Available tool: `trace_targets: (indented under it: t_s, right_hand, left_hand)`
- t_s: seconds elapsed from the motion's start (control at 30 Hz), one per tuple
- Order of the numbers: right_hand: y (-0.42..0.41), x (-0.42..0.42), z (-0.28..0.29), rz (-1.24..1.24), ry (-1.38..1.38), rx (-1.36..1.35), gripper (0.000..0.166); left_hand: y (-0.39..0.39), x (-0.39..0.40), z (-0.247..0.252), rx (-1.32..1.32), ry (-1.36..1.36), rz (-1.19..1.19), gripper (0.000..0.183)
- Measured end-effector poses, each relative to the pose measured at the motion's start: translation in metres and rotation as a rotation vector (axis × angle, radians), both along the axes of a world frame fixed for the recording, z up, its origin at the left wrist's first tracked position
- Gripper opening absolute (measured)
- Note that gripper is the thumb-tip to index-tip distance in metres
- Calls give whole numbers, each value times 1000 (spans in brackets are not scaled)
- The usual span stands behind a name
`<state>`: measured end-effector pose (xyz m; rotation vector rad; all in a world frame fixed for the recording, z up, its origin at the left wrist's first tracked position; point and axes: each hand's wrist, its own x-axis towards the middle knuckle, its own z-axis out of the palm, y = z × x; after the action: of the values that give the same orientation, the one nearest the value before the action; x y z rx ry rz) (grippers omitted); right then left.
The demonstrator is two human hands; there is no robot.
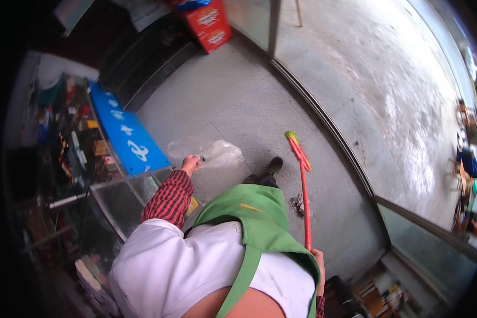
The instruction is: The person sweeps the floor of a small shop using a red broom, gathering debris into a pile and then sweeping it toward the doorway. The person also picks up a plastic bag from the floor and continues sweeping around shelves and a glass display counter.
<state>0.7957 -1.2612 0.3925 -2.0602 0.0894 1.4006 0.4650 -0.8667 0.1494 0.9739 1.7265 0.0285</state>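
A translucent plastic bag (222,154) hangs from my left hand (191,164), whose fingers pinch it beside the glass display case. At my right side, my right hand (318,262) is closed around the red handle of a broom (304,198). The broom's red head with yellow-green bristles points away from me, near the floor. A small heap of dark debris (298,204) lies on the grey floor just left of the handle. One dark shoe (275,165) shows beyond my green apron (254,210).
A glass display case (107,190) with a blue sign panel (123,131) stands at left. A red box (208,26) is at the top. The metal door track (322,119) crosses the floor at right. Shelving with items (377,298) stands at lower right; people sit at the far right.
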Motion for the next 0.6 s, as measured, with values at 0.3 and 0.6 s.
trace_targets:
  t_s: [0.3,0.6]
  right_hand:
    - [120,109,-29,272,119,-40,20]
    - [235,164,-3,91,157,-21,19]
  left_hand:
    - [84,29,1,491,145,-253,27]
    - [215,136,8,480,72,-556,29]
